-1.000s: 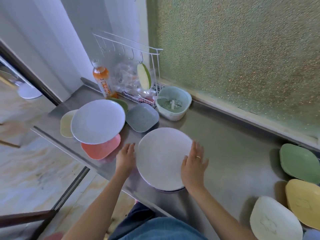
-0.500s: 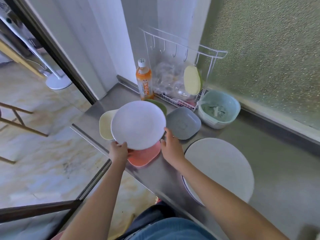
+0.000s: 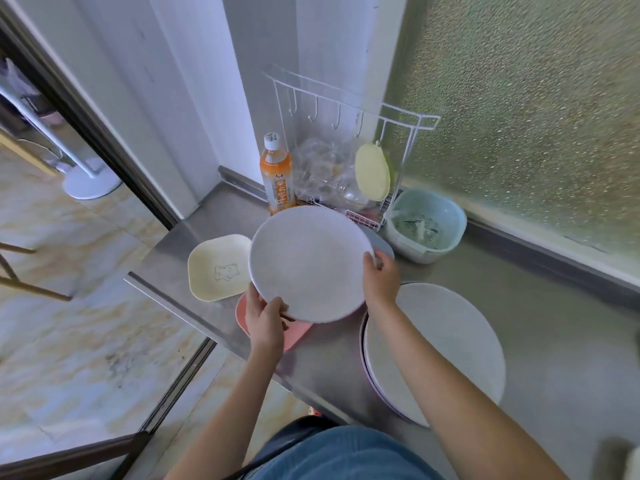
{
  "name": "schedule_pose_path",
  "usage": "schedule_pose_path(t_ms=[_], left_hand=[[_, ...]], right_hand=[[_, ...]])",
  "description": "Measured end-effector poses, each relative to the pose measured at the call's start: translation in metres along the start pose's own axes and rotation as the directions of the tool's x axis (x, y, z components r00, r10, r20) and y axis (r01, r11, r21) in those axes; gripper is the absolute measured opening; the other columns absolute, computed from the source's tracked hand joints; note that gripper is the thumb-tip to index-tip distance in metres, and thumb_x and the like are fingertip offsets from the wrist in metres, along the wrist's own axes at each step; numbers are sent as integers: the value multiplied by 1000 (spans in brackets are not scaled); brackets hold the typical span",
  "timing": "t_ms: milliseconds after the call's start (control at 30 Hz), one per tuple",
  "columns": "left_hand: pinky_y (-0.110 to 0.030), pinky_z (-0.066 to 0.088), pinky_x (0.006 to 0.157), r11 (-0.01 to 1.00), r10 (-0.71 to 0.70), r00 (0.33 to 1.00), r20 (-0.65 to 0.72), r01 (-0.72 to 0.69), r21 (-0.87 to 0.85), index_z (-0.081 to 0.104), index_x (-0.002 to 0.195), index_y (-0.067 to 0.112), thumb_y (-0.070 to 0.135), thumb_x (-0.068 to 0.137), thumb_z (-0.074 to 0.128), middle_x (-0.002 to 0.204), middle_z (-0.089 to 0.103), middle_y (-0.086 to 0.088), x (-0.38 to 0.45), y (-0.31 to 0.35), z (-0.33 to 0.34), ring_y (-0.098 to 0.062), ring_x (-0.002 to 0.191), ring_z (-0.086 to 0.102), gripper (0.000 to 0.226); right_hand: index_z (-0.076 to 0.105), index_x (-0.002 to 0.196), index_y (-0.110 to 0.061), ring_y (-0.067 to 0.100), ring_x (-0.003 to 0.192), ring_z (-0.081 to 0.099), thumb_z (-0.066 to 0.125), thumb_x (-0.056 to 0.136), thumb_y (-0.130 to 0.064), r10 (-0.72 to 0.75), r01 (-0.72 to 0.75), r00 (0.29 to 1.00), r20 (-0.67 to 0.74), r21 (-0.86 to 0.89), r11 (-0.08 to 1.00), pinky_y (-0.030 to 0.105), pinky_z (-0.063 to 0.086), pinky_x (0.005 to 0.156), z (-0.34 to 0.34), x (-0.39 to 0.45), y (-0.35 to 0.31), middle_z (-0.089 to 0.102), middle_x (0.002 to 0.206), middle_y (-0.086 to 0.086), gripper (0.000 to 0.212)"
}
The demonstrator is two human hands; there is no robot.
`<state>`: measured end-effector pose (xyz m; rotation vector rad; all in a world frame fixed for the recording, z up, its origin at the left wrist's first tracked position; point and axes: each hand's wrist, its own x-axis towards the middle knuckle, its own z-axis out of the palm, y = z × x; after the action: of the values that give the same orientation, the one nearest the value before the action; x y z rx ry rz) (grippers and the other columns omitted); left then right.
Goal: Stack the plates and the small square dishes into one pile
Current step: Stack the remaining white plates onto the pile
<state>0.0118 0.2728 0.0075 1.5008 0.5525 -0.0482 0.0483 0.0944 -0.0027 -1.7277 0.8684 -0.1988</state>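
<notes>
A round white plate (image 3: 308, 263) is lifted above the steel counter, held at both sides. My left hand (image 3: 265, 315) grips its near left rim and my right hand (image 3: 380, 277) grips its right rim. Under it lie a pink square dish (image 3: 298, 332) and a grey square dish (image 3: 382, 245), both mostly hidden. To the left of the plate sits a cream square dish (image 3: 216, 268) with a small bear drawing. A pile of round white plates (image 3: 446, 344) rests on the counter to the right.
An orange drink bottle (image 3: 277, 176) stands behind the plate. A white wire rack (image 3: 349, 147) with a yellow sponge and plastic bags fills the corner. A pale green colander bowl (image 3: 426, 225) sits by the frosted window. The counter edge (image 3: 173, 303) drops to the floor on the left.
Both hands have closed on the round white plate and lifted it off the square dishes, tilting it toward me. A second ago they rested beside the pile on the right.
</notes>
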Motion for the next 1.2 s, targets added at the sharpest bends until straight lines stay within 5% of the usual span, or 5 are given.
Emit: schedule_pose_path(t_ms=[267,400,600,933,1200], left_hand=[[-26,43,51,960,96,937,335,-176,218,55,88,14,33,77,47,69,53,1,-18,-1,70,-14,61,55,23],[-32,46,60,881,-24,877,480,-208,424,59,99,23,45,85,49,85,63,-7,-25,-16,91,-26,71,58,28],[-37,45,63,700,111,889,445,-388,600,62,105,13,25,94,44,80,70,-14,-52,-44,100,-34,74,62,24],[-35,42,60,354,208,847,489,-531,770,46,125,21,26,98,31,84,70,-16,-72,-56,94,-38,74,64,31],[-34,46,62,321,211,842,497,-540,778,38,138,28,31,99,31,86,71,-12,-75,-56,76,-33,74,66,40]], right_hand=[[57,125,-2,30,118,53,42,97,-13,-49,11,969,-242,-158,987,32,39,97,-128,17,29,60,126,15,33],[64,107,4,37,100,59,45,96,-10,-52,1,960,-276,-182,983,37,44,82,-174,0,56,68,104,22,26],[65,111,-5,33,100,62,46,96,-15,-113,29,965,-236,-331,943,34,46,80,-205,-18,89,70,106,14,27],[51,131,-34,31,85,65,38,97,-34,-268,148,963,-41,-749,646,32,47,66,-220,-15,111,73,98,7,37],[59,125,-24,34,85,57,59,87,-20,-447,227,894,-18,-843,487,38,40,73,-211,-14,99,65,89,13,38]])
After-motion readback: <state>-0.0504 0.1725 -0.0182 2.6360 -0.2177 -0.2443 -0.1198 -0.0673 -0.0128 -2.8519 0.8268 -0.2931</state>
